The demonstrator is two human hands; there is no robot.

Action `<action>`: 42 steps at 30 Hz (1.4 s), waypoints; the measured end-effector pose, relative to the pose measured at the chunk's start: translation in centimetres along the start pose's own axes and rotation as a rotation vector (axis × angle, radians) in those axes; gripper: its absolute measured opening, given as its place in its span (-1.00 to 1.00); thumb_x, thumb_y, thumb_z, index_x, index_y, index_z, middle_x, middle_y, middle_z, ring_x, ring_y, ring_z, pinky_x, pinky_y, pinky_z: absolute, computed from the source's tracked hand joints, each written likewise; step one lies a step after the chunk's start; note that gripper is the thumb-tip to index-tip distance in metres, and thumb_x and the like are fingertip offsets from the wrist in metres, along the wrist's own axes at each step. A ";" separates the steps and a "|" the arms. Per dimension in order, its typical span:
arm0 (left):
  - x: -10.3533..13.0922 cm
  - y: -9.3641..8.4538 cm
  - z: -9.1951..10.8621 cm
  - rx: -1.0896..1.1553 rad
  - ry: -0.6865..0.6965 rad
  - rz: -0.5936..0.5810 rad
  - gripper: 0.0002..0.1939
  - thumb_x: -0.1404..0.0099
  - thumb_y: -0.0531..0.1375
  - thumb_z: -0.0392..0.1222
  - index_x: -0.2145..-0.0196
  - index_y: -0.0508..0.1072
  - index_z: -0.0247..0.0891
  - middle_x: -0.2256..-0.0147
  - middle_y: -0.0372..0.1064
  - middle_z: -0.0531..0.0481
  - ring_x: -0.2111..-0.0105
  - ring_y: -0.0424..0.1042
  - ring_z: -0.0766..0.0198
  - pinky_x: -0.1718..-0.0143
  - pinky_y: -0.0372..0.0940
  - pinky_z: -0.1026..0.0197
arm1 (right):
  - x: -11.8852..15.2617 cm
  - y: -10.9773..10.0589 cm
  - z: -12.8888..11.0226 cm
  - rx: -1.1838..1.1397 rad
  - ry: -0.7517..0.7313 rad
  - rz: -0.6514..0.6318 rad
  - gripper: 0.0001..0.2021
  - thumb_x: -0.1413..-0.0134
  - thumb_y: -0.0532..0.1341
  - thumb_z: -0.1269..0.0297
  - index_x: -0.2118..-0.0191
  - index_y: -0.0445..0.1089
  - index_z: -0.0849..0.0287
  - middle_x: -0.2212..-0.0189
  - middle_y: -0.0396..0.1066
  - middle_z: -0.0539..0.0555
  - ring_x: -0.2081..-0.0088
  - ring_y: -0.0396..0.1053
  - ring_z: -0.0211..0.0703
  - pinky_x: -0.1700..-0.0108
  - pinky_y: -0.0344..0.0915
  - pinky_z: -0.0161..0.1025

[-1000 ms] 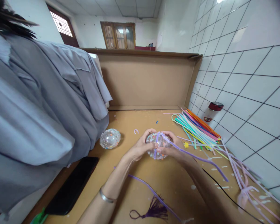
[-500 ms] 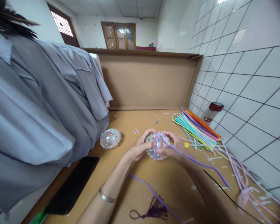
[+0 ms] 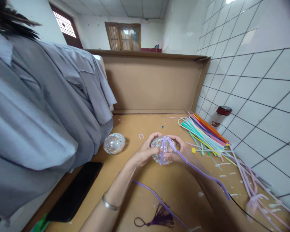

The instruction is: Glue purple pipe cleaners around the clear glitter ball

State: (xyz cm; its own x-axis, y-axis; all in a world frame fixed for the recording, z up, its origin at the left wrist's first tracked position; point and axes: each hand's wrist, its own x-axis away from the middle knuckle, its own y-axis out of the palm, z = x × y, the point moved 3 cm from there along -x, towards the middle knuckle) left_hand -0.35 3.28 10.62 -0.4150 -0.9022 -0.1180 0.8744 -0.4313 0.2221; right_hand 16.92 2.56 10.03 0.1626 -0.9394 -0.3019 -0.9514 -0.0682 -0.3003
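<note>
Between my two hands is a clear beaded ball (image 3: pixel 157 158) with small coloured specks. My left hand (image 3: pixel 146 149) grips its left side, thumb across the front. On the right side, my right hand (image 3: pixel 180 150) holds it with fingers curled round and thumb on the front. A purple pipe cleaner (image 3: pixel 198 169) runs over the front of the ball, and its long end trails over my right forearm. A second clear ball (image 3: pixel 114 143) rests on the table to the left. Nearer me lie a dark purple tassel (image 3: pixel 160 219) and another purple pipe cleaner (image 3: pixel 149 190).
A bundle of coloured pipe cleaners (image 3: pixel 205 132) lies at the right, by a red-lidded jar (image 3: pixel 221 116) against the tiled wall. Pale purple pipe cleaners (image 3: pixel 253 196) tangle at lower right. A black phone (image 3: pixel 74 191) lies at left beside grey cloth (image 3: pixel 87 96). A cardboard wall (image 3: pixel 152 83) stands behind.
The trailing end of the purple pipe cleaner has shifted slightly left and down. Both hands keep nearly the same hold on the ball.
</note>
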 end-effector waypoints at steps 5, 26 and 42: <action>0.2 -0.3 0.6 -0.062 0.019 -0.021 -0.22 0.14 0.45 -0.13 -0.07 0.32 -0.17 -0.03 0.28 -0.09 0.06 0.32 0.10 0.02 0.21 0.15 | 0.0 -0.1 -0.5 -0.071 -0.005 -0.085 -0.21 0.37 0.50 0.10 -0.09 0.31 0.11 -0.04 0.37 0.16 -0.06 0.35 0.06 -0.12 0.26 -0.01; 0.0 0.0 -0.7 -0.036 -0.020 -0.158 0.04 0.22 0.54 -0.03 -0.20 0.20 -0.13 -0.18 0.20 -0.16 -0.16 0.23 -0.03 -0.16 0.17 0.03 | 0.8 0.1 -2.6 -0.031 -0.144 0.197 -0.78 -0.13 0.20 0.09 0.19 0.47 0.06 0.15 0.45 0.08 0.04 0.37 -0.04 -0.03 0.30 -0.13; -1.1 0.3 -3.1 -0.162 0.027 0.084 -0.14 0.29 0.51 -0.14 0.00 0.31 -0.25 0.05 0.38 -0.11 0.02 0.36 0.03 -0.09 0.21 0.06 | 0.3 0.5 -1.6 -0.138 -0.104 0.240 -0.83 0.02 0.28 0.11 0.37 0.47 0.09 0.35 0.48 0.08 0.22 0.42 -0.05 0.13 0.36 -0.11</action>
State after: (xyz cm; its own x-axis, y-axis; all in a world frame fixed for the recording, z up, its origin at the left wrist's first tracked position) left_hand 1.17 4.16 7.77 -0.3337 -0.9334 -0.1316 0.9357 -0.3450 0.0742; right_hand 16.03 1.68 11.25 -0.0518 -0.8953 -0.4424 -0.9913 0.0998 -0.0859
